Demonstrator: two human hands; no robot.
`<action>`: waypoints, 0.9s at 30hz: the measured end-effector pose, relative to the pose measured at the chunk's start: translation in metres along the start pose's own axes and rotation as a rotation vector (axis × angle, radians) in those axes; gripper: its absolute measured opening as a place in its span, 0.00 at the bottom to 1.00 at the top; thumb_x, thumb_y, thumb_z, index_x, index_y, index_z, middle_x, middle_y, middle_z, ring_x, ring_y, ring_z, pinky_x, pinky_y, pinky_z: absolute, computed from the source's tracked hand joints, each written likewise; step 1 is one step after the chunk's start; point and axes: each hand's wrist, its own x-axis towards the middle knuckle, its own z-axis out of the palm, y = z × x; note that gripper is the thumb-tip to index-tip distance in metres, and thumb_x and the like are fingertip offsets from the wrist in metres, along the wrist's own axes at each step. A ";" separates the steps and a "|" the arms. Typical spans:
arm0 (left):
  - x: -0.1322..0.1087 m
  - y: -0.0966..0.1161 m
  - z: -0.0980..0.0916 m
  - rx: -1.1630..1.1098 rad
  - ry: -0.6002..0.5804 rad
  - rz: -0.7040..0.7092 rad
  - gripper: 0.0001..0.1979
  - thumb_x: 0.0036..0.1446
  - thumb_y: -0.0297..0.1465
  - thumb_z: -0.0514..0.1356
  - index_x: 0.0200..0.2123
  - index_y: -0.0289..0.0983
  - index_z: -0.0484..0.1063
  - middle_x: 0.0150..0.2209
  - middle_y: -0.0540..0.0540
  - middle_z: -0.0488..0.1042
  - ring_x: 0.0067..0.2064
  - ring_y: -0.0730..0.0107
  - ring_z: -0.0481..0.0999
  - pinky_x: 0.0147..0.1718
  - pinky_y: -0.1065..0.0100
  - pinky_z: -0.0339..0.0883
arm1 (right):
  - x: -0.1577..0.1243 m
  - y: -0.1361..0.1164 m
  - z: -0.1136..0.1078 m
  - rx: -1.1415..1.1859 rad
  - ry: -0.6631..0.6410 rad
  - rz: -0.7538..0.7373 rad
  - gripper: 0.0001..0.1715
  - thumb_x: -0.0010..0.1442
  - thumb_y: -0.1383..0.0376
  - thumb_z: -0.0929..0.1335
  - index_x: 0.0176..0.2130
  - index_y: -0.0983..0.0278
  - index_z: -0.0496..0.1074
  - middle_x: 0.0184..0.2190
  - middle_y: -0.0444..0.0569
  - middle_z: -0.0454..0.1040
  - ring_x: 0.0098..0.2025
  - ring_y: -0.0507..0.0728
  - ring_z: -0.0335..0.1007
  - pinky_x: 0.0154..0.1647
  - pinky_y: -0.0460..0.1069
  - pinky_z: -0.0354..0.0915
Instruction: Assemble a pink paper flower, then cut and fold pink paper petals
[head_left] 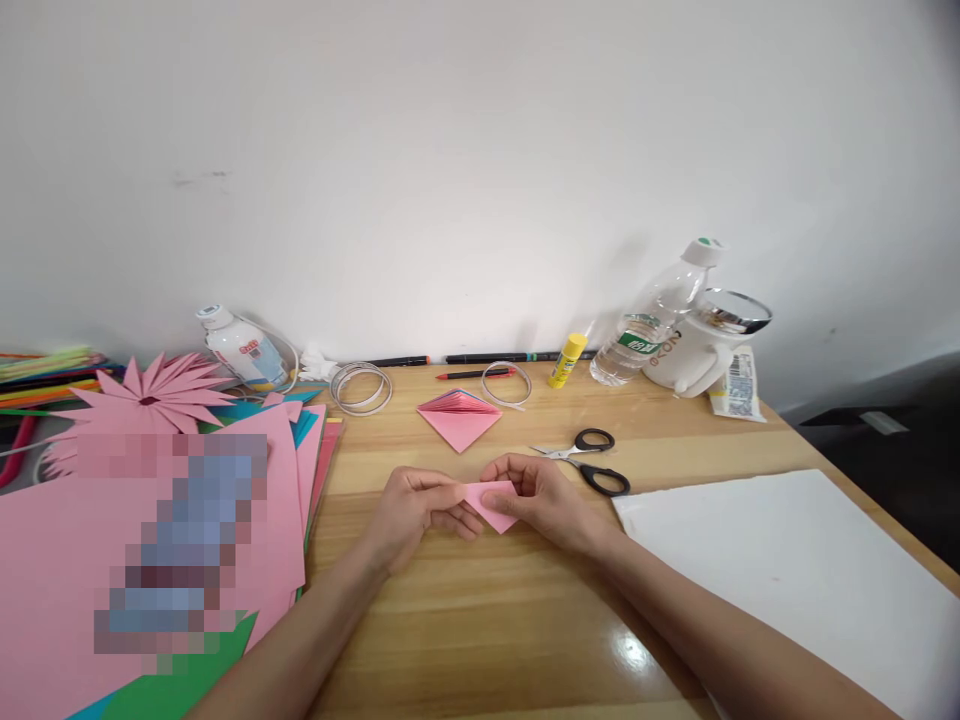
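Note:
A small folded piece of pink paper is held between both hands above the wooden table. My left hand pinches its left corner between thumb and fingers. On the right side my right hand grips it, the thumb lying on its face and the fingers behind. Just beyond the hands lies a stack of folded pink paper, its point toward me and its layers fanned at the back. Black-handled scissors rest open to the right of that stack.
Pink sheets and a pink paper flower cover the left. Along the wall stand a spray bottle, tape rolls, a glue stick, a water bottle and a white mug. White board lies right.

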 end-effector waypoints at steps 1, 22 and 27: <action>0.000 0.001 -0.001 -0.023 -0.010 -0.017 0.09 0.42 0.29 0.64 0.21 0.27 0.73 0.21 0.38 0.76 0.23 0.64 0.76 0.24 0.66 0.69 | 0.000 -0.001 0.000 0.013 -0.003 0.015 0.21 0.41 0.57 0.74 0.32 0.67 0.68 0.23 0.41 0.66 0.23 0.47 0.58 0.24 0.43 0.55; 0.001 -0.013 0.000 0.485 -0.014 0.170 0.15 0.50 0.39 0.59 0.23 0.32 0.68 0.18 0.46 0.73 0.19 0.71 0.73 0.20 0.71 0.67 | -0.006 0.005 0.005 -0.245 0.036 -0.075 0.09 0.51 0.62 0.66 0.26 0.66 0.66 0.20 0.41 0.63 0.21 0.47 0.54 0.21 0.43 0.51; 0.001 -0.018 -0.001 0.492 -0.048 0.168 0.14 0.52 0.38 0.58 0.24 0.32 0.69 0.19 0.46 0.73 0.20 0.71 0.73 0.21 0.71 0.67 | -0.005 -0.001 0.007 -0.314 0.063 -0.010 0.07 0.48 0.65 0.66 0.24 0.67 0.65 0.19 0.41 0.63 0.21 0.47 0.54 0.20 0.43 0.51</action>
